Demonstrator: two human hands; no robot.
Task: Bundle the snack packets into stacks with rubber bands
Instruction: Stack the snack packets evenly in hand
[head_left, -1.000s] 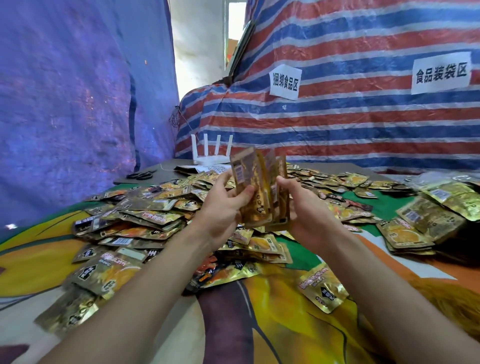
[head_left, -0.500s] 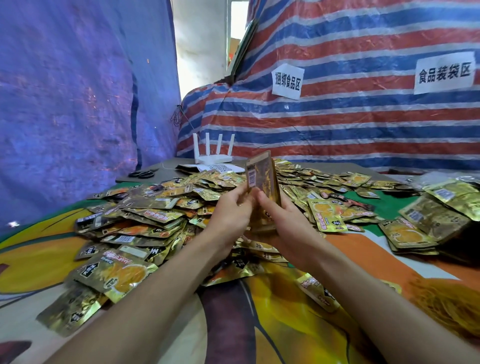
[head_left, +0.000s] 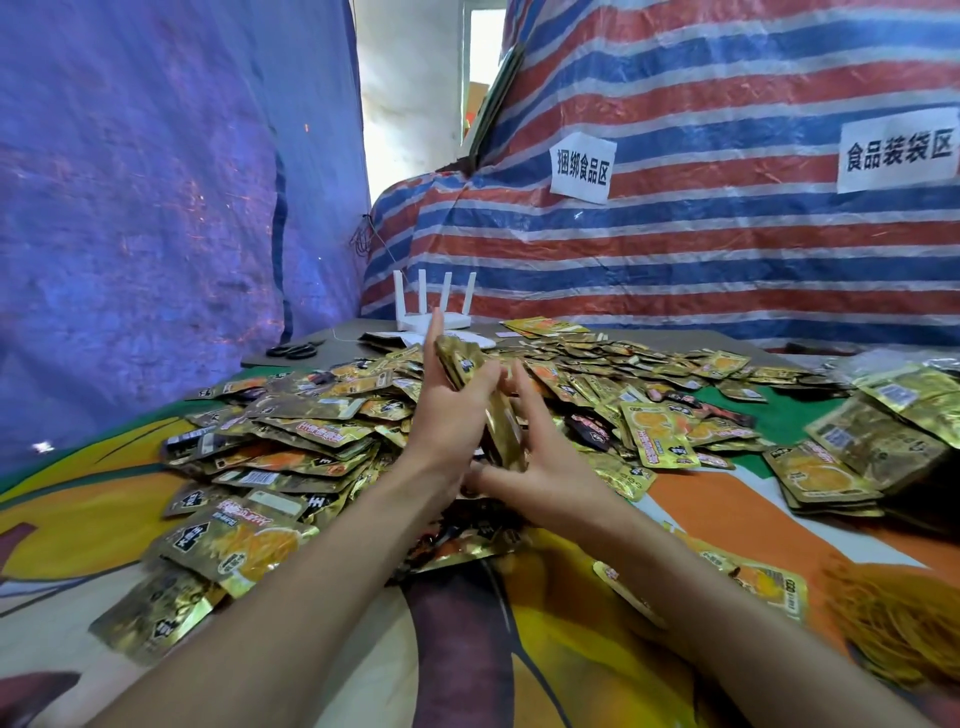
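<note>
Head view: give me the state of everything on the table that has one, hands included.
packet stack: tilted, pressed between both hands, no band visible on it.
left hand: fingers straight, pressing the stack.
right hand: fingers spread, supporting the stack.
loose packets: heaped, unbundled.
rubber bands: piled, untouched.
scissors: lying flat, apparently closed.
router: antennas upright.
</note>
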